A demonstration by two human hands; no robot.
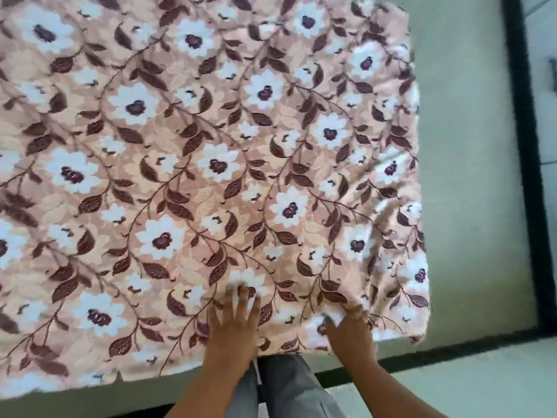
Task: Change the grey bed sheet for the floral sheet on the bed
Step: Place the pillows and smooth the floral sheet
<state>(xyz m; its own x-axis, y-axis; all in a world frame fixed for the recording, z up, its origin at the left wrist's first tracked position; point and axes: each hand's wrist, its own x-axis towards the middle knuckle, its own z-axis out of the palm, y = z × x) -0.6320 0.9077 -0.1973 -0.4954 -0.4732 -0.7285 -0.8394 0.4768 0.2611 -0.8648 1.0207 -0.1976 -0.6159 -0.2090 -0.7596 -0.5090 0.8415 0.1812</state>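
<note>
Spreading stage. The floral sheet (196,164) lies unfolded over most of the bed (464,176), its right edge short of the bare mattress strip. The left hand (233,324) presses flat, grip released; the right hand (349,327) bunches the near hem, fingers clenched on fabric. Next move, probably: drawing the sheet rightward to cover the strip. No grey sheet is visible.

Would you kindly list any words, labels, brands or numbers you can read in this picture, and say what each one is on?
None: no readable text anywhere in the head view.
The floral sheet bears only a printed pattern of flowers and leaves, no lettering or visible tag.
The bare grey surface beside it carries no marks.
</note>
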